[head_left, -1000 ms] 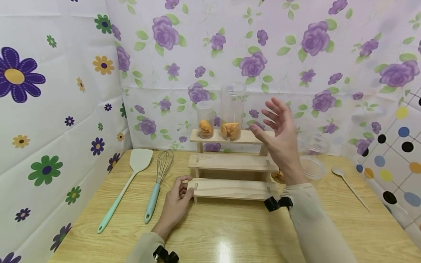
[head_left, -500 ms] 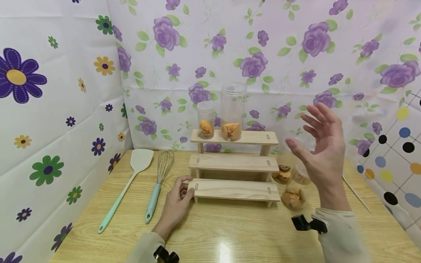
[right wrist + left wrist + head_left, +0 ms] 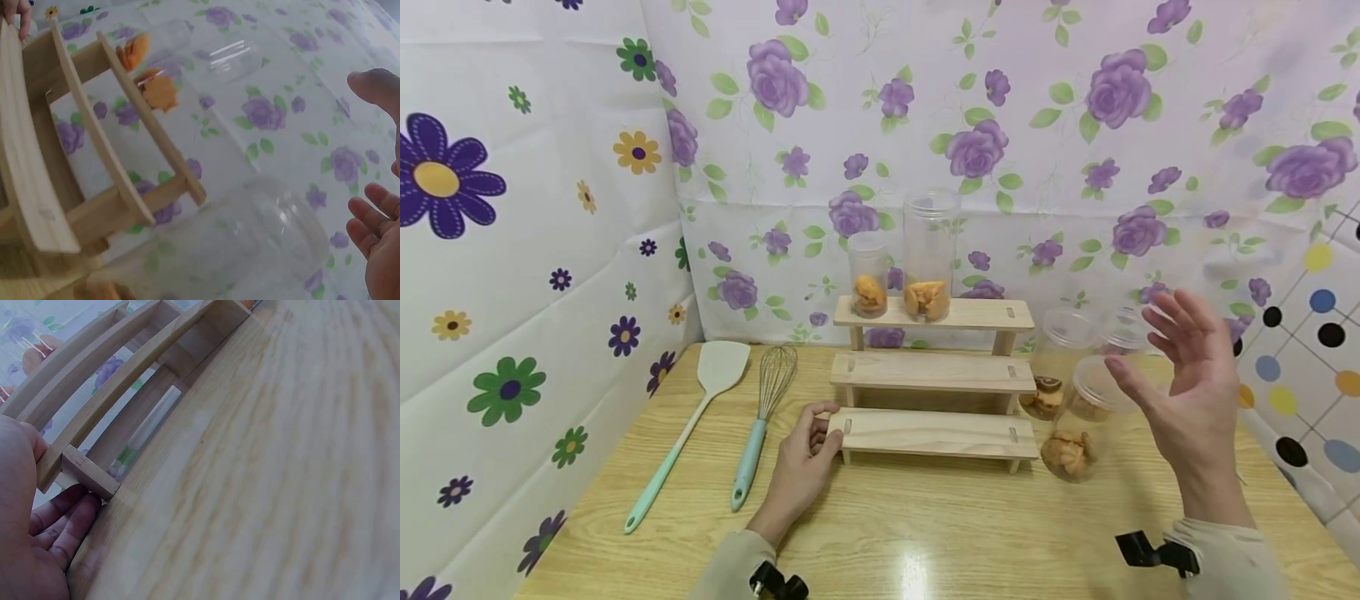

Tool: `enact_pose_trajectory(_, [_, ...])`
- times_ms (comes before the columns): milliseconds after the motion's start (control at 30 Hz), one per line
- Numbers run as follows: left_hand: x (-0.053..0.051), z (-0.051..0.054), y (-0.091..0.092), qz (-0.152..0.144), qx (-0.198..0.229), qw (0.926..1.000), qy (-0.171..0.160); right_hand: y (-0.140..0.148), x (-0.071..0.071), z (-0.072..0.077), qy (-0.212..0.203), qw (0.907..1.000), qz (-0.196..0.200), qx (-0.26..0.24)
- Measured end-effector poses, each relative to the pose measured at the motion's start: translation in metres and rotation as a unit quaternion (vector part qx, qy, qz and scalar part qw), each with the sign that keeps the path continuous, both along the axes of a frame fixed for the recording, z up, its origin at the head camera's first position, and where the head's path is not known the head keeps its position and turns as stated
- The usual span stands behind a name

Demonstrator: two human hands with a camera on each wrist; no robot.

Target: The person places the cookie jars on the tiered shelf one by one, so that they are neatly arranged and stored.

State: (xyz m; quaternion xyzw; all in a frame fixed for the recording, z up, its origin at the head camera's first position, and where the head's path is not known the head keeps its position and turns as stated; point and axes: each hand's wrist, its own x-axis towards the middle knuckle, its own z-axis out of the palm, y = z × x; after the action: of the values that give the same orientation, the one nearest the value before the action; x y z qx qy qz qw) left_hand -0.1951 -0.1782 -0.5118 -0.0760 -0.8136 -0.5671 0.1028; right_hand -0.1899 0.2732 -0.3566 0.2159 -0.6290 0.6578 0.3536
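A three-step wooden shelf rack [image 3: 932,371] stands in the middle of the table. My left hand [image 3: 805,457] grips the left end of its lowest step, thumb on top; in the left wrist view its curled fingers [image 3: 75,528] sit by the rack's leg. On the top step are a shorter clear jar [image 3: 869,292] and a taller clear jar [image 3: 927,298], both with orange-brown snack pieces at the bottom. My right hand [image 3: 1195,392], fingers spread and holding nothing, hovers right of a front jar [image 3: 1070,450] with brown pieces. Behind that stands a jar [image 3: 1051,392] with dark-topped pieces.
Another clear jar [image 3: 1123,329] is partly hidden behind the right-hand group. Left of the rack lie a whisk [image 3: 760,425] and a pale-green spatula [image 3: 692,433]. Patterned cloths hang along the back and sides. The table's right part is partly covered by my right arm.
My right hand has moved right and down from beside the top step to the right of the table jars, uncovering them. My left hand stays on the rack.
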Motion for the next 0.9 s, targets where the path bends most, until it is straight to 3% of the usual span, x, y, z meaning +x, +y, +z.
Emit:
enact_pose_trajectory(200, [0.001, 0.001, 0.0, 0.0, -0.001, 1.0, -0.001, 0.017, 0.004, -0.022, -0.083, 0.995, -0.047, 0.03])
enact_pose_trajectory(300, [0.001, 0.001, 0.0, 0.0, -0.001, 1.0, 0.001, 0.023, 0.005, -0.037, -0.111, 0.9912, -0.051, 0.051])
enact_pose_trajectory(700, [0.0, 0.0, -0.001, 0.003, -0.001, 1.0, -0.002, 0.026, 0.008, -0.093, -0.146, 0.9884, -0.01, 0.041])
enact_pose_trajectory(900, [0.0, -0.001, -0.001, 0.001, -0.001, 1.0, -0.003, 0.023, 0.012, -0.117, -0.188, 0.9783, -0.029, 0.082])
